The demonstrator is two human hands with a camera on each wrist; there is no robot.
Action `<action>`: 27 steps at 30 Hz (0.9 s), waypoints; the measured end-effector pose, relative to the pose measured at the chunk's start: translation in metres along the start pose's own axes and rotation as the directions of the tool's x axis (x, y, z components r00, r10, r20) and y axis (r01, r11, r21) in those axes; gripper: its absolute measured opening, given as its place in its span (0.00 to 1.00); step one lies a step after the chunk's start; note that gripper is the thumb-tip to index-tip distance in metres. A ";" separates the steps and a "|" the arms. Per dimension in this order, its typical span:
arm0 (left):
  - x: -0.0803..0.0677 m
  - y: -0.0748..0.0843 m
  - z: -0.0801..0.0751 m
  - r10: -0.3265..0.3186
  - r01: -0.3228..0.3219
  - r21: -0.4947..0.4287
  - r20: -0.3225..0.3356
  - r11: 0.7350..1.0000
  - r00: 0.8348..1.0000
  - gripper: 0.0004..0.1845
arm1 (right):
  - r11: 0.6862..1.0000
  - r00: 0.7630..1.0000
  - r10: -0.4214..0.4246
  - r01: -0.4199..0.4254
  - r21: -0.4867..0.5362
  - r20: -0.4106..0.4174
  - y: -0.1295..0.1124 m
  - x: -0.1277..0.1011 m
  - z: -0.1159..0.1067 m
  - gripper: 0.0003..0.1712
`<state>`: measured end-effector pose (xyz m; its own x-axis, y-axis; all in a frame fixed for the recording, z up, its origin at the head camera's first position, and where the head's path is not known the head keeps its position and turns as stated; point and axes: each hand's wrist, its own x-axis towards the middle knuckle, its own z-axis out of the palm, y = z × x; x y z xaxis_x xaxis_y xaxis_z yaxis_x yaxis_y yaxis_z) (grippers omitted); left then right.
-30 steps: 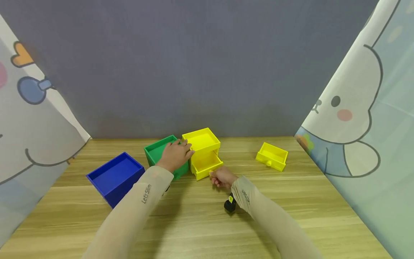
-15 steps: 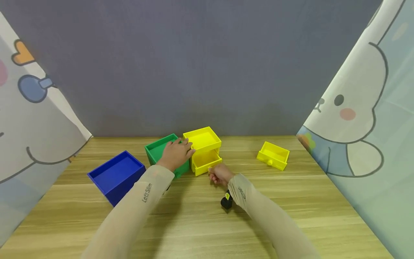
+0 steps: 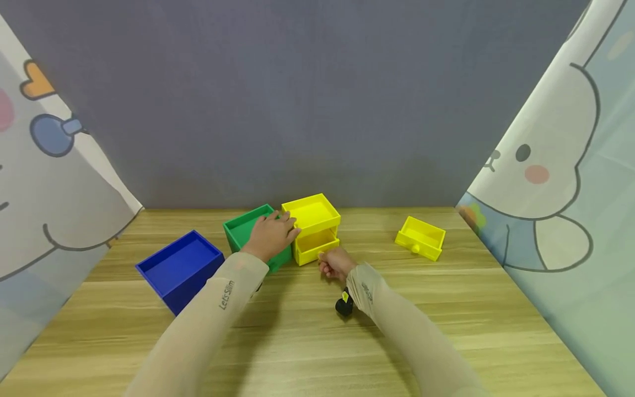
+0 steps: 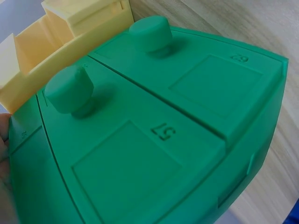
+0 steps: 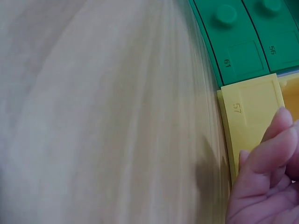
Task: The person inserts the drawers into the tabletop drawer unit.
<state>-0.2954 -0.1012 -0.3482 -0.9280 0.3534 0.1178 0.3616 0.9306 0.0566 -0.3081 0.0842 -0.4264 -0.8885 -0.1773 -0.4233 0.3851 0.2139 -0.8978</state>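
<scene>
A small yellow cabinet (image 3: pixel 312 215) stands against a green drawer cabinet (image 3: pixel 240 227) on the wooden table. Its lower yellow drawer (image 3: pixel 307 257) sticks out partway, and above that drawer is an open slot. At the drawer's front, my right hand (image 3: pixel 337 263) pinches the knob, which the fingers mostly hide; the right wrist view shows those fingers curled beside the yellow drawer front (image 5: pixel 250 105). My left hand (image 3: pixel 269 237) lies over the green cabinet, its spread fingers reaching the yellow cabinet's left edge. Round knobs (image 4: pixel 70 88) mark the green drawers in the left wrist view.
A second yellow drawer (image 3: pixel 420 238) lies loose on the table at the right, knob facing me. To the left stands a blue cabinet (image 3: pixel 181 264) with a tray-like top. A grey panel (image 3: pixel 317 110) rises behind the table, with cartoon-printed cloth on both sides.
The lower yellow drawer has slid farther into its cabinet, with my right hand moving forward along with it. My left hand stays in place on the cabinets.
</scene>
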 end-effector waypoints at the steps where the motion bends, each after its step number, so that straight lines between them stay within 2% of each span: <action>1: 0.000 0.000 0.000 -0.001 0.001 0.001 0.002 1.000 1.000 0.26 | 1.000 1.000 0.001 -0.001 0.004 -0.001 0.000 0.000 0.000 0.11; 10: 0.000 0.002 0.002 0.010 -0.010 0.029 -0.002 1.000 1.000 0.26 | 0.998 1.000 -0.020 0.020 0.060 -0.003 0.004 0.006 0.002 0.13; 27: -0.001 0.002 -0.002 -0.003 0.003 0.025 0.009 1.000 1.000 0.26 | 0.996 0.997 -0.044 0.048 0.074 -0.057 0.004 0.009 0.007 0.13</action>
<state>-0.2932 -0.1000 -0.3465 -0.9300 0.3511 0.1088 0.3563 0.9338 0.0326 -0.3124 0.0766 -0.4348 -0.9174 -0.1315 -0.3756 0.3589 0.1339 -0.9237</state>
